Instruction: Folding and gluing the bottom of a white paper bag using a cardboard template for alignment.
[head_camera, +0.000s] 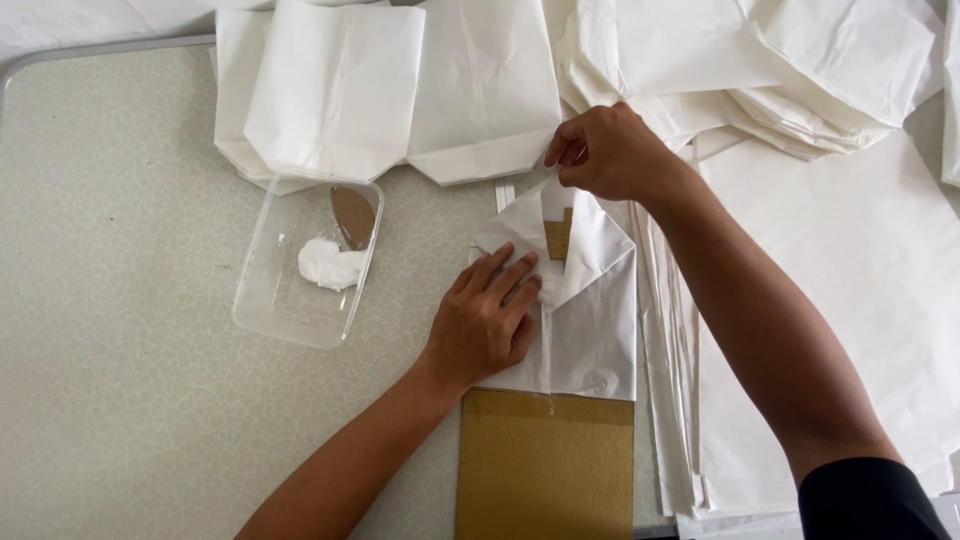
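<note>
The left hand (485, 325) lies flat, fingers spread, pressing the white paper bag (585, 320) onto a brown cardboard sheet (545, 465). The right hand (610, 150) pinches the bag's upper flap. Left of them stands a clear plastic tray (265, 300) with white paste (330, 265).

The bag (590, 320) is matt white paper, creased. The board (545, 465) under it is dull brown cardboard. The tray (300, 290) is clear glossy plastic. The table (120, 300) looks matt, finely mottled.
</note>
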